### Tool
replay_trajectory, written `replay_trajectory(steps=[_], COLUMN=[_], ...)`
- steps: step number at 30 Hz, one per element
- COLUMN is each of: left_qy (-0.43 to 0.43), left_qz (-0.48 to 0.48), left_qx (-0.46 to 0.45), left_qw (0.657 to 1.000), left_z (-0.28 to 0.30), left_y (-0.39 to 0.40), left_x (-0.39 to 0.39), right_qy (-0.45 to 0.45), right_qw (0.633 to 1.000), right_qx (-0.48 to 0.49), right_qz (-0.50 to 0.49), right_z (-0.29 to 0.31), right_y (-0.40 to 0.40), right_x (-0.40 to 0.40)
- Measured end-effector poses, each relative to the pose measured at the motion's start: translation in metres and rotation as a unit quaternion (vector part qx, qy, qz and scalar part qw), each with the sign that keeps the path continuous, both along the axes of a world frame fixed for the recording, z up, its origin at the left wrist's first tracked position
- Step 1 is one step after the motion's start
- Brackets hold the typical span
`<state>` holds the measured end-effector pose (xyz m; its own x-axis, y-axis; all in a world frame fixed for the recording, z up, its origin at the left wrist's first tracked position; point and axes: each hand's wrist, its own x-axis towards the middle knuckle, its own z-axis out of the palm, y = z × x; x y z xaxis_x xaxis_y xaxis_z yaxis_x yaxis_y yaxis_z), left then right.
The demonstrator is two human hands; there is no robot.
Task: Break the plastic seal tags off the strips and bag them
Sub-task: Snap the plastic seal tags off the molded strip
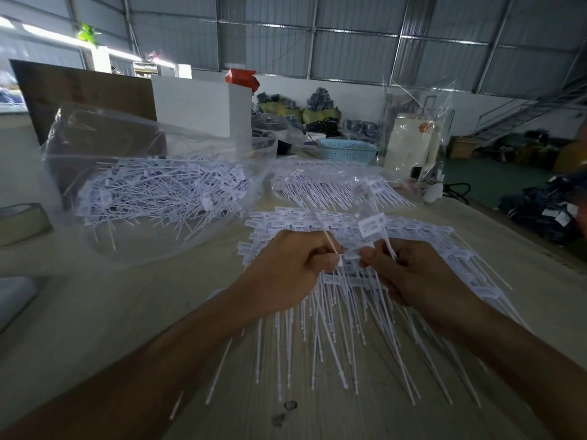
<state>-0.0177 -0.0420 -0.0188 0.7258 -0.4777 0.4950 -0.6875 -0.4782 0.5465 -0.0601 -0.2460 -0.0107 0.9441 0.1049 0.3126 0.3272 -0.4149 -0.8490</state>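
There is a single view, from a wide-angle camera worn on the person's head. It looks forward and steeply down over both forearms onto the worktop (133,312), close enough that the left hand (286,271) and right hand (422,274) fill the middle of the frame. Beyond the hands it takes in the far wall and roof, bent by the lens.

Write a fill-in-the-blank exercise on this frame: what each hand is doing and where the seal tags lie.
1. Both the left hand and the right hand pinch white plastic seal ____.
2. Loose seal tags fill the clear plastic ____ at the far left of the table.
3. The roll of tape sits at the table's ____ edge.
4. Behind the strips stands a light blue ____.

Missing words: tags; bag; left; basket
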Motion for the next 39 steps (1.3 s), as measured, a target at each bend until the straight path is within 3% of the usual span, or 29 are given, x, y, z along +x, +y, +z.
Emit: replay_trajectory(steps=[8,14,21,25,31,39], left_qy=[0.034,-0.006,-0.012,-0.108,-0.221,-0.357], left_qz=[-0.019,-0.031,0.02,0.035,0.068,0.072], left_qx=[-0.029,-0.063,-0.089,0.002,0.177,0.359], left_qw=[0.999,0.998,0.996,0.994,0.957,0.859], left_z=[-0.002,-0.001,0.002,-0.001,0.004,0.006], left_y=[0.004,0.001,0.0,0.001,0.005,0.0], left_x=[0.003,0.002,-0.001,-0.006,-0.011,-0.02], right_qy=[-0.055,0.004,0.023,0.031,0.068,0.136], right_qw=[0.998,0.999,0.998,0.996,0.99,0.972], right_qx=[-0.039,0.051,-0.03,-0.073,-0.103,-0.164], right_qz=[0.003,0.018,0.045,0.034,0.067,0.096], right_z=[-0.001,0.001,0.007,0.006,0.002,0.005], right_y=[0.003,0.002,0.003,0.003,0.001,-0.01], right_x=[0.0,-0.004,-0.005,-0.002,-0.005,-0.002])
